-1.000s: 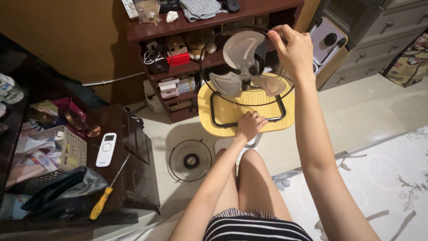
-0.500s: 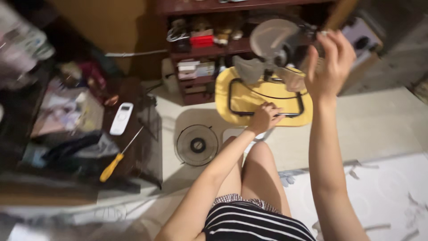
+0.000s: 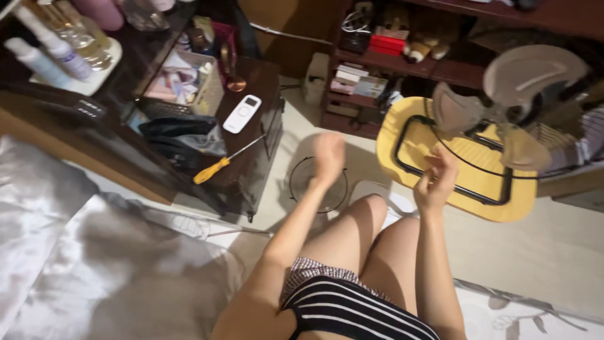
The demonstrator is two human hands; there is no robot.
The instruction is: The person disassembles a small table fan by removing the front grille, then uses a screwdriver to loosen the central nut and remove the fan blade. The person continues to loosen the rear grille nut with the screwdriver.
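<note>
Left hand (image 3: 328,154) blurred over fan grille (image 3: 318,186), grip unclear; right hand (image 3: 434,182) loosely curled, empty; fan (image 3: 522,107) cut off.

Head-worn view, steeply downward, close

Two bare hands show: a blurred left hand (image 3: 329,155) and a right hand (image 3: 435,181). One grey three-bladed fan without its front guard (image 3: 513,107) stands far right on one round yellow stool (image 3: 402,129). One round wire fan guard (image 3: 302,182) lies on the floor. One yellow-handled screwdriver (image 3: 220,165) and one white remote control (image 3: 242,114) lie left.
</note>
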